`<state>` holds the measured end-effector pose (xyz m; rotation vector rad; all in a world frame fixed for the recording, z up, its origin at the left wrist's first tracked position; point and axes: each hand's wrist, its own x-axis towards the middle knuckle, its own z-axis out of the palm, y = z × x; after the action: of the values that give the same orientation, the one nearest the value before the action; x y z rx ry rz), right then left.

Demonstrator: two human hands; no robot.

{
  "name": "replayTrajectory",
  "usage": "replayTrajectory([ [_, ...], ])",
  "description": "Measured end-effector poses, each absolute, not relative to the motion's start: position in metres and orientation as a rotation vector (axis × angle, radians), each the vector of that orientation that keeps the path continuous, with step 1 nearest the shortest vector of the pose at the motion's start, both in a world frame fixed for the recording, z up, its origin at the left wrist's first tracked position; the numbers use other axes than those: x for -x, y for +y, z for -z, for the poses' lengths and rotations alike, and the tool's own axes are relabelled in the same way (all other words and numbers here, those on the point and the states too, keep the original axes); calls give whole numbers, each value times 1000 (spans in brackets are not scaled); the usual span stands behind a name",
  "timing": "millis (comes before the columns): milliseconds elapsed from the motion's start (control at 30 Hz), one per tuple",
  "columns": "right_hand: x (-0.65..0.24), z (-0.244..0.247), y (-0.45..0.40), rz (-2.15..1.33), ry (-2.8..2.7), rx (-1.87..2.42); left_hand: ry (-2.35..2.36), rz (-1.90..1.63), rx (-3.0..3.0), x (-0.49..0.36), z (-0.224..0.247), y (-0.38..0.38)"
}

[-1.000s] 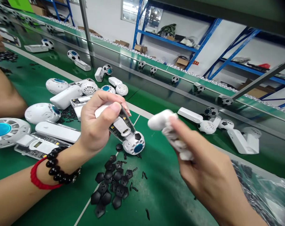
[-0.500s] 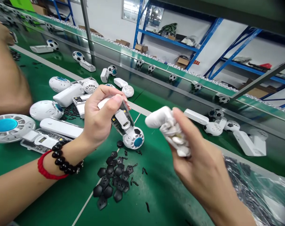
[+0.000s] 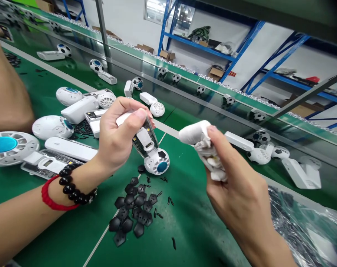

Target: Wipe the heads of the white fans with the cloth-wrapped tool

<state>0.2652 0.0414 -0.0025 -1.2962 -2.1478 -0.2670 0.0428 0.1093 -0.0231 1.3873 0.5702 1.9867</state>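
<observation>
My left hand (image 3: pixel 119 137) is closed round the handle of a white device (image 3: pixel 158 161). Its open handle shows a circuit board, and its ball-shaped head with a blue disc and black patches points down toward the green table. A bundled white cloth (image 3: pixel 203 142), its inside partly hidden, is gripped in my right hand (image 3: pixel 235 178), apart from the device. Below the device lies a pile of black pentagon pieces (image 3: pixel 133 207), with small black curved pieces (image 3: pixel 171 200) scattered to its right.
More white devices (image 3: pixel 53 128) lie at the left, beside another person's arm (image 3: pixel 9 85). Football-patterned units (image 3: pixel 258 154) lie along the belt (image 3: pixel 182 111) behind. A clear plastic bag (image 3: pixel 304 226) of black pieces sits at the right.
My right hand has shifted slightly to the right with the cloth. My left hand still holds the device in nearly the same place. Units on the belt sit at slightly different positions.
</observation>
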Motion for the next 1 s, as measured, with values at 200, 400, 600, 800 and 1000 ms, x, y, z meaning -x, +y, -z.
replayTrajectory([
  [200,-247,5,37,-659,-2214,1412,660,-1922,-1336,-38,19,114],
  [400,-213,26,34,-886,-2543,1731,782,-1845,-1261,-29,14,119],
  [600,-219,23,36,-981,-2474,1584,1315,-1536,-2175,-12,-4,107],
  [800,-248,0,54,-1469,-1741,1471,1519,-1382,-2215,-13,-10,103],
  [1000,-267,-1,72,-1598,-1288,1442,1553,-976,-1936,-27,-24,112],
])
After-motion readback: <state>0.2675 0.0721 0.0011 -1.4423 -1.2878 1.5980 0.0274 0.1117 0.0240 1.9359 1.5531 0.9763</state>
